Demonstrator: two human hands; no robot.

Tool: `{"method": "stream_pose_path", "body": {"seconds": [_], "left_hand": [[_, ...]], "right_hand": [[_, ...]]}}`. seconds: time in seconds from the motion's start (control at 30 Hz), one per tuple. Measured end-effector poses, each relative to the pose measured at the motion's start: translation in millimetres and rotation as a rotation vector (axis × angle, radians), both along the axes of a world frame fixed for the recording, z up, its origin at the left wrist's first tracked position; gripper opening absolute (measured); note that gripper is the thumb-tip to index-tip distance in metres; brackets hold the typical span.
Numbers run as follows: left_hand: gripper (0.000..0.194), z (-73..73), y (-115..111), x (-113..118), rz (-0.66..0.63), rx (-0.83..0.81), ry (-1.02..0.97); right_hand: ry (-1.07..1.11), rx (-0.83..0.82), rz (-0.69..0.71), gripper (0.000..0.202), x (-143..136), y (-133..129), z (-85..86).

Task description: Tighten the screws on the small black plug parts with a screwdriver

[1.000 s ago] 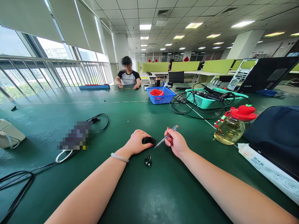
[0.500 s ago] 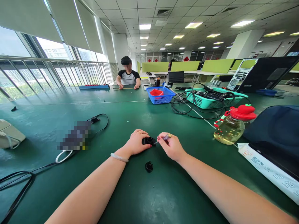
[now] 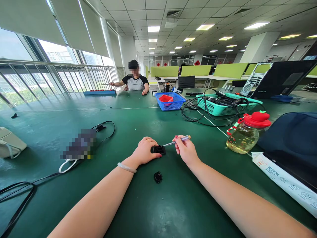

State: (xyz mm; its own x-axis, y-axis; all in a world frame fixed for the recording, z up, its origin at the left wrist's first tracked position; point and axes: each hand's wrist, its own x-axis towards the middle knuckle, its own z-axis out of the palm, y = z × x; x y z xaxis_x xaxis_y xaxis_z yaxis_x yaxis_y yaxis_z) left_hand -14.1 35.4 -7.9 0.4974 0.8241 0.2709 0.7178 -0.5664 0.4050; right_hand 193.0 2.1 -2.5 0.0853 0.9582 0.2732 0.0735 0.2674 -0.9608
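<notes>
Green tabletop (image 3: 81, 188): under both hands, bare between the forearms.
Left hand (image 3: 146, 151): grips a black device (image 3: 159, 150) flat on the tabletop, fingers over its left end.
Black part (image 3: 158, 177): lies loose, nearer the wearer than the left hand.
Right hand (image 3: 184, 149): pinches a clear-handled screwdriver (image 3: 182, 138), its tip at the device's far edge.
Red-lidded bottle (image 3: 245, 134): stands right of the right hand.

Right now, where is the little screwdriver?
In the head view, the screwdriver is in the right hand, near the middle, its tip pointing left at the black part under the left hand.
</notes>
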Motion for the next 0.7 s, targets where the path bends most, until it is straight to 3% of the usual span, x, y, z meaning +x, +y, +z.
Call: {"method": "stream_pose_path", "body": {"seconds": [0.1, 0.2, 0.43, 0.57, 0.7], "left_hand": [[0.041, -0.7, 1, 0, -0.012, -0.002, -0.008], [0.043, -2.5, 3, -1, -0.025, -0.003, -0.001], [0.046, -4.0, 4, -1, -0.008, 0.012, 0.027], [0.048, -1.4, 3, -1, 0.005, 0.031, 0.062], [0.046, 1.6, 1, 0, 0.019, 0.058, 0.111]], "right_hand": [[0.069, -0.109, 0.050, 0.050, 2, 10, -6.5], [-0.044, -0.100, 0.063, 0.051, 2, 11, -8.2], [-0.370, 0.258, -0.116, 0.037, 0, -14, 9.1], [-0.463, 0.409, 0.071, 0.029, -4, -27, 15.0], [-0.693, 0.533, 0.244, 0.024, -8, -28, 12.8]]}}
